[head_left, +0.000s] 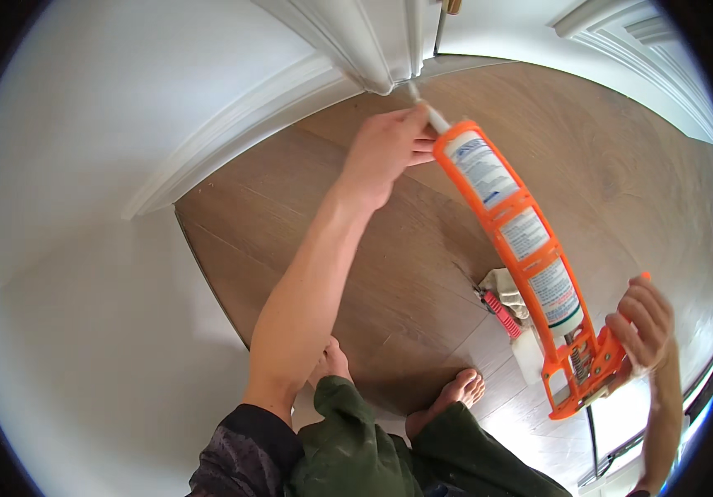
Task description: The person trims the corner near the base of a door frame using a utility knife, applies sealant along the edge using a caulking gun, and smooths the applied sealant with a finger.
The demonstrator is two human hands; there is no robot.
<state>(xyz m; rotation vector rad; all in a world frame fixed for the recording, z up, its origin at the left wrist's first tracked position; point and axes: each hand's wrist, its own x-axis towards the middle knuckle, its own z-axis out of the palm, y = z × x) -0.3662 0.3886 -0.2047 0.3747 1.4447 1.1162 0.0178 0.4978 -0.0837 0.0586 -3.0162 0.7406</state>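
Observation:
An orange caulking gun [507,215] stretches across the right half of the view, loaded with a white sealant cartridge [525,235]. My right hand [645,323] is wrapped round its handle and trigger at the near end. At the far end, my left hand [383,153] steadies the white nozzle [437,121], thumb and forefinger closed against it. The remaining fingers reach toward the front of the gun's frame. The blurred nozzle tip points at the foot of the white door casing [373,70], where it meets the floor. Actual contact there cannot be made out.
Under the gun on the wood floor [306,207] lie a red-handled tool [501,313], a pale crumpled cloth [501,286] and a white object [527,356]. White baseboard [236,141] lines the left wall. A white door [501,29] stands ahead. My bare feet are below.

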